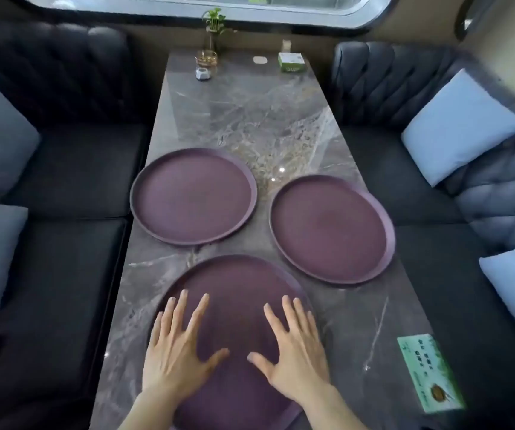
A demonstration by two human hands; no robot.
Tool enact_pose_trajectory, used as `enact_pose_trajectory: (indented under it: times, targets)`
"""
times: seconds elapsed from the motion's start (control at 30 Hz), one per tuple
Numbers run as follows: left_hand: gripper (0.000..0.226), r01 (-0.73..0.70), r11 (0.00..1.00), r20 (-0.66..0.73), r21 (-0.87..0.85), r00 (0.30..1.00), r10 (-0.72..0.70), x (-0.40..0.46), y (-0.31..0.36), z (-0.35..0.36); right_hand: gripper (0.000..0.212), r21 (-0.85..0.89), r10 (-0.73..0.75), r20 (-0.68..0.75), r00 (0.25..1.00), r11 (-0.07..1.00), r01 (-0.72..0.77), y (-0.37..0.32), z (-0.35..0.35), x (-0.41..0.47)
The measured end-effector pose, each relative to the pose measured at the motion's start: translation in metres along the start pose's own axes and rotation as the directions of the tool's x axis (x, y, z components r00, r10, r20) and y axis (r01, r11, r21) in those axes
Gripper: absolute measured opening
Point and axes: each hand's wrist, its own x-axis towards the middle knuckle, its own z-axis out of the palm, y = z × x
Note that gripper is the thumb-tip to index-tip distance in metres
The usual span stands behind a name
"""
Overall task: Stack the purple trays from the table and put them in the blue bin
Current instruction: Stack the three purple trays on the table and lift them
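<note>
Resting both open palms, left hand (173, 349) and right hand (295, 352), on the near tray (234, 287), I risk sliding it off the table (250, 119).

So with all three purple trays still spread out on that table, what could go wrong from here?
1. The far left tray overhangs the marble table edge slightly; a nudge might tip it onto the seat.
2. Both the left hand and right hand lie flat and open over the near tray, gripping nothing; lifting it by its shallow rim may slip.
3. No blue bin is in view, so carrying the stack means turning away.
</note>
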Motion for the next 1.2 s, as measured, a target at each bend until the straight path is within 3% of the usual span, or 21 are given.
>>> enact_pose_trajectory:
  times: [0.03, 0.2, 0.43, 0.83, 0.9, 1.03, 1.13, 1.2]
  targets:
    - [0.112, 0.005, 1.000, 0.081, -0.007, 0.997, -0.004, 0.000, -0.002, 0.002, 0.100, 0.006, 0.004, 0.062, 0.998, 1.000, -0.004, 0.001, 0.005, -0.001]
    - [0.125, -0.029, 0.998, 0.157, 0.056, 0.987, 0.020, -0.002, -0.005, 0.023, 0.108, -0.033, 0.010, 0.090, 0.996, 0.999, -0.007, 0.011, 0.028, -0.007]
    - [0.125, -0.042, 0.996, 0.155, 0.074, 0.987, 0.030, 0.002, 0.008, 0.029, 0.105, 0.015, 0.028, 0.029, 0.999, 0.999, -0.028, 0.027, 0.026, -0.010]
    - [0.124, -0.035, 0.994, 0.217, 0.106, 0.976, 0.012, 0.009, 0.036, 0.031, 0.097, 0.063, 0.059, 0.059, 0.997, 0.996, -0.062, 0.049, 0.011, -0.009]
    - [0.111, -0.010, 0.994, 0.179, 0.113, 0.984, -0.010, 0.013, 0.041, 0.026, 0.082, 0.123, 0.078, 0.018, 0.997, 0.989, -0.079, 0.050, 0.003, -0.005]
    - [0.051, 0.048, 0.999, -0.110, 0.006, 0.993, -0.047, 0.043, 0.055, 0.017, 0.040, 0.315, 0.229, -0.193, 0.954, 0.935, -0.161, 0.078, -0.034, 0.016]
    - [0.030, 0.147, 0.966, -0.144, -0.215, 0.973, -0.181, 0.085, 0.083, 0.002, 0.016, 0.521, 0.432, -0.166, 0.886, 0.801, -0.293, 0.119, -0.068, 0.041]
    - [0.025, 0.170, 0.919, -0.115, -0.356, 0.968, -0.223, 0.116, 0.104, -0.006, 0.012, 0.608, 0.547, -0.127, 0.827, 0.702, -0.371, 0.149, -0.088, 0.061]
